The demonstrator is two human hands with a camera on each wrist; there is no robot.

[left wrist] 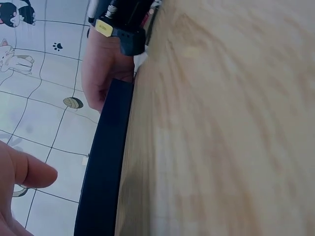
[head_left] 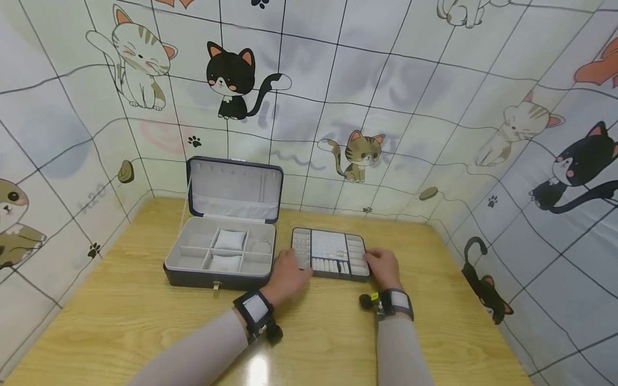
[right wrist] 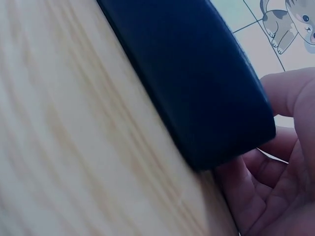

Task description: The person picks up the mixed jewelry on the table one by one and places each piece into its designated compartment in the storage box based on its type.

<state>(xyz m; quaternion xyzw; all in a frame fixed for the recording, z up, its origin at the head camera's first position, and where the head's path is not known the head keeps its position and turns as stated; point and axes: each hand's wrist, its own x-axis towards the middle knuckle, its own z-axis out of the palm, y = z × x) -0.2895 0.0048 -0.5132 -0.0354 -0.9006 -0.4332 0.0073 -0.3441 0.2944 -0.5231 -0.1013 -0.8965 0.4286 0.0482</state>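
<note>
A shallow dark-blue jewelry tray (head_left: pixel 330 244) with pale lining lies on the table, several small items in its compartments. At its right end, my right hand (head_left: pixel 383 266) grips the side; in the right wrist view the thumb (right wrist: pixel 285 93) meets the upper edge and the fingers (right wrist: pixel 241 189) curl round the tray corner (right wrist: pixel 221 137). My left hand (head_left: pixel 287 276) is at the tray's left end, its thumb (left wrist: pixel 32 171) extended and apart from the tray's side (left wrist: pixel 106 157) in the left wrist view. Its other fingertips are partly hidden.
Left of the tray stands an open dark-blue jewelry box (head_left: pixel 193 279), its lid (head_left: pixel 235 187) raised. Inside are white cushions (head_left: pixel 229 239) and a bracelet (head_left: pixel 261 246). A cat-print cloth (head_left: pixel 309 107) surrounds the back and sides of the wooden table (head_left: pixel 328 332).
</note>
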